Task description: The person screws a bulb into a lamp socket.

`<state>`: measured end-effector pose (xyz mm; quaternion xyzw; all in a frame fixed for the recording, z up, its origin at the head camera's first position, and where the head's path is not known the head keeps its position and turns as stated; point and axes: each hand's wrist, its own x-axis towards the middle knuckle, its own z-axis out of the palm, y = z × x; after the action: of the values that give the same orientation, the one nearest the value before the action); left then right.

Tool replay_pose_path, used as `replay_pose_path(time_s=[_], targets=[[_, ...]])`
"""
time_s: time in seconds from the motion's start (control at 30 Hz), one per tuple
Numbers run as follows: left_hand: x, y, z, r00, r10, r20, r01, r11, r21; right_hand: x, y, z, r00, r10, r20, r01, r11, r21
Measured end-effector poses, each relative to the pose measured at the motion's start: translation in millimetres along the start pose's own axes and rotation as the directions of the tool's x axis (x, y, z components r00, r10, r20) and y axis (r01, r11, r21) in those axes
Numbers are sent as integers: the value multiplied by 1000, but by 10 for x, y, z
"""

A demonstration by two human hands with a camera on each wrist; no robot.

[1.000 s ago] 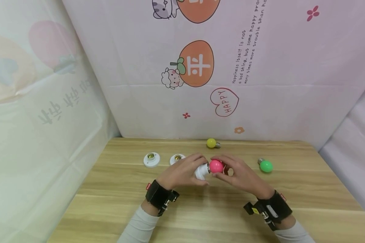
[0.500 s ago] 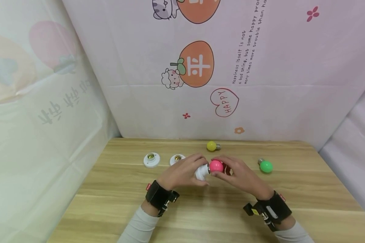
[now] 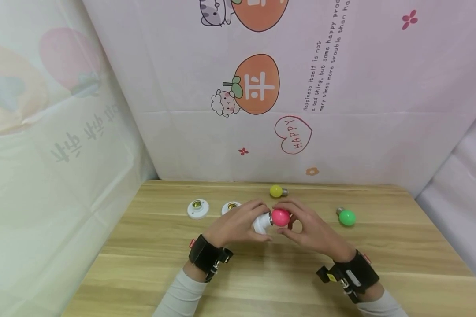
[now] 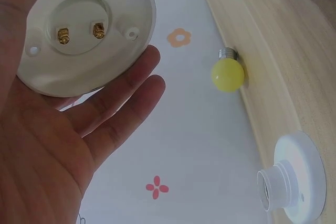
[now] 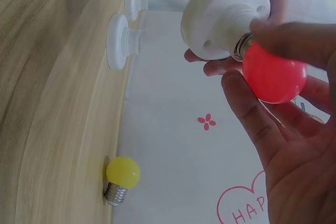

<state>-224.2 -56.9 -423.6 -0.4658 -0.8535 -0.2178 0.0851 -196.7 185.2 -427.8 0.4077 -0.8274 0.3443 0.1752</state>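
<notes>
My left hand (image 3: pixel 236 226) grips a white lamp holder (image 3: pixel 260 224) by its round base, its socket turned to the right. In the left wrist view the back of the lamp holder (image 4: pixel 113 72) shows two brass terminals. A red light bulb (image 3: pixel 280 217) sits with its metal cap at the socket's mouth, and part of the thread shows in the right wrist view. Thumb and fingers of my right hand (image 3: pixel 313 231) are curved round the bulb's globe (image 5: pixel 275 74). How deep the cap goes into the socket is hidden.
Two more white lamp holders, one at left (image 3: pixel 198 209) and one partly behind my left hand (image 3: pixel 231 207), lie on the wooden table (image 3: pixel 269 286). A yellow bulb (image 3: pixel 275 191) lies near the back edge. A green bulb (image 3: pixel 347 217) is at right. Printed cloth (image 3: pixel 182 145) hangs behind.
The fingers of my right hand have shifted round the red bulb, and the thumb now lies lower and less far across it. My left hand and the lamp holder stay nearly in place.
</notes>
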Motion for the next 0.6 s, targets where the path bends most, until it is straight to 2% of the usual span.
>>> replay_pose_path(time_s=[0.23,0.6], targets=[[-27,9,-20,1000,-3,9,3,1000,-11,-5,-52,1,999,33,11,-33,999,-15],[-42,26,7,999,41,7,-41,999,24,-48,-73,45,993,115,-1,-115,992,-49]])
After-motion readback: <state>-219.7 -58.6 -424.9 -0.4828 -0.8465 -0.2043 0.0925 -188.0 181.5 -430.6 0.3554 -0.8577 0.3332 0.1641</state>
